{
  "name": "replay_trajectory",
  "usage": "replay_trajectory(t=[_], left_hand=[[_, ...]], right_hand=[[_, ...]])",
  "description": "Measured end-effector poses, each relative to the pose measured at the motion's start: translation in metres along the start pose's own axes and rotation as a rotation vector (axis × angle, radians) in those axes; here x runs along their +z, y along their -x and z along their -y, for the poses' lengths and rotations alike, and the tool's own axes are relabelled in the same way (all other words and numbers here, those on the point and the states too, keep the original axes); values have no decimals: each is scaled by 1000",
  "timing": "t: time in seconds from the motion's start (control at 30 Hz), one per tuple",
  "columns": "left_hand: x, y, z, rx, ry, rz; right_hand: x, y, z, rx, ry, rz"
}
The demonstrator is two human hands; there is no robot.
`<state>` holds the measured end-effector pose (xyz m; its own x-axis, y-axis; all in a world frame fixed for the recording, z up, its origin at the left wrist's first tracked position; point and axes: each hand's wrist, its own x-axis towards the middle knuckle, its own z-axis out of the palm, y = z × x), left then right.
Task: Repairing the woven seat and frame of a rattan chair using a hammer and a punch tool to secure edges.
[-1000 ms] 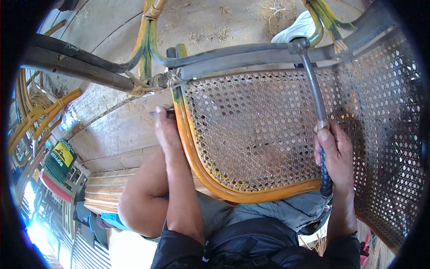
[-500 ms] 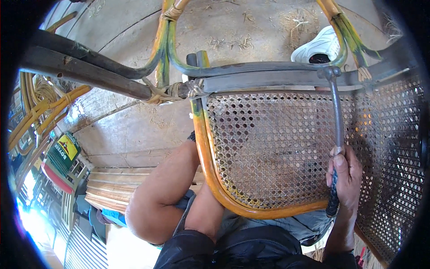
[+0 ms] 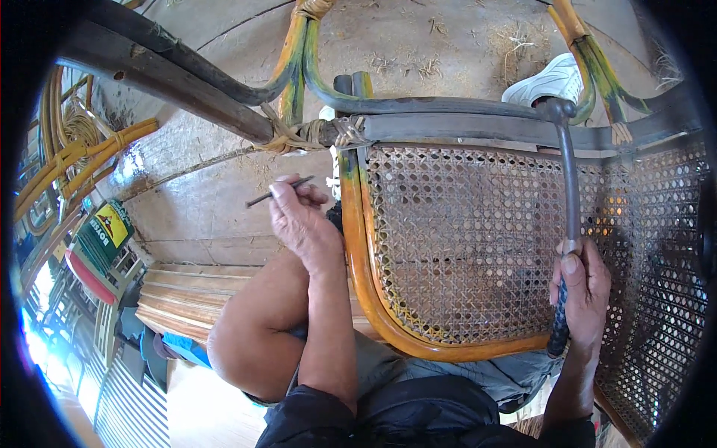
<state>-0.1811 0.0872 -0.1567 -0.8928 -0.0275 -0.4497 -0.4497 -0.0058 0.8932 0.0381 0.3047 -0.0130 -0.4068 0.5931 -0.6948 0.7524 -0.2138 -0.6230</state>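
My right hand [image 3: 585,295] is wrapped round the dark grip of a hammer [image 3: 570,179], which stands head-up over the chair's right part. My left hand [image 3: 306,231] pinches a thin dark metal rod [image 3: 259,199], pointed like a punch, to the left of the seat frame. Between my hands lies a woven cane panel [image 3: 478,239] inside an orange-brown bent rattan frame [image 3: 359,280]. A dark, flat rail [image 3: 463,130] runs along its far edge, with a rattan binding [image 3: 299,140] at the left corner joint. Neither tool touches the rail.
A second cane panel [image 3: 657,246] rises at the right. Beyond the rail, a white shoe [image 3: 549,81] rests on the wooden floor among fibre scraps. At the left are rattan poles [image 3: 82,160], a green container [image 3: 108,231] and stacked wooden strips [image 3: 187,295].
My left hand has come up into view from below, holding the thin rod. The whole scene has shifted slightly, while the right hand keeps its hold on the hammer.
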Motion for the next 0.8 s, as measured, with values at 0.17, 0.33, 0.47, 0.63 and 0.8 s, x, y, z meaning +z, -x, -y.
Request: replay_trajectory(t=[0.17, 0.33, 0.47, 0.63, 0.8], left_hand=[[48, 25, -46, 324, -337, 169], [65, 12, -34, 379, -738, 480], [73, 14, -34, 404, -758, 533], [74, 14, -32, 464, -828, 595], [75, 16, -31, 496, -836, 606]], right_hand=[[14, -2, 24, -91, 78, 114], [21, -2, 43, -215, 141, 159], [21, -2, 43, -163, 169, 191], [24, -2, 40, -169, 134, 226], [23, -3, 44, -150, 171, 253]])
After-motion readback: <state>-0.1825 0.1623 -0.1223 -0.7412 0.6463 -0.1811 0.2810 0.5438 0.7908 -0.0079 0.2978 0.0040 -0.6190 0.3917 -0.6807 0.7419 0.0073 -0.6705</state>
